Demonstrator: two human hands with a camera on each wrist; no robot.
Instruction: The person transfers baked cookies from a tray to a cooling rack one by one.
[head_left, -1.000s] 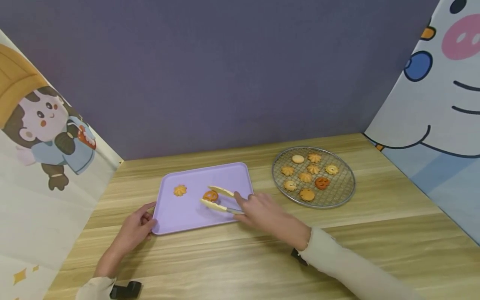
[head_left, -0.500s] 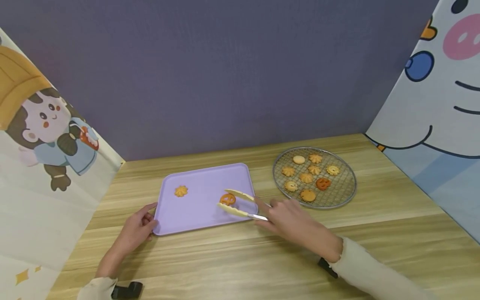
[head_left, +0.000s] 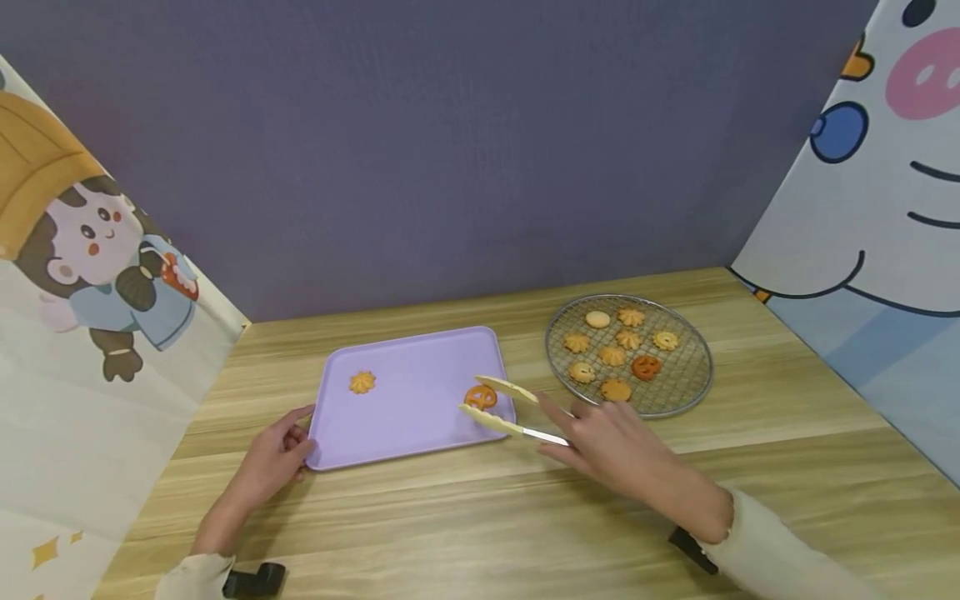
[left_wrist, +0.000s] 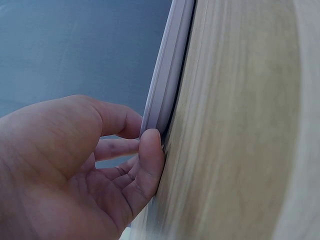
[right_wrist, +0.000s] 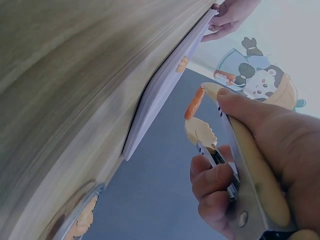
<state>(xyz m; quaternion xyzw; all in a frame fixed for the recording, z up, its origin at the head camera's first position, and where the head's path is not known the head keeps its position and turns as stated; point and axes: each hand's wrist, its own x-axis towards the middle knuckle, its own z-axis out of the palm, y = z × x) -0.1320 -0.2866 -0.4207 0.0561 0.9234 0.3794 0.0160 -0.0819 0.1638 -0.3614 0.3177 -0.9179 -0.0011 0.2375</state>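
Observation:
My right hand [head_left: 611, 442] grips a pair of tongs [head_left: 498, 421] with cream tips and metal arms. Between the tips is a pretzel-shaped cookie [head_left: 480, 398]; the right wrist view shows this pretzel [right_wrist: 194, 103] on edge, raised clear of the tray. Below it lies a lilac tray [head_left: 405, 425], where a flower-shaped cookie [head_left: 362, 382] rests at the left. My left hand [head_left: 266, 458] holds the tray's near left corner, thumb and fingers at the rim. In the left wrist view the fingers [left_wrist: 150, 150] touch that rim.
To the tray's right stands a round wire rack [head_left: 693, 387] bearing several cookies, among them a darker pretzel [head_left: 646, 367]. Both lie on a wood-grain table [head_left: 420, 525]. A dark panel [head_left: 480, 167] rises behind, with cartoon-printed walls [head_left: 810, 242] on both sides.
My right hand has moved rightward with the tongs, carrying the pretzel-shaped cookie from the tray's middle to above its right side. The left hand and tray stay put.

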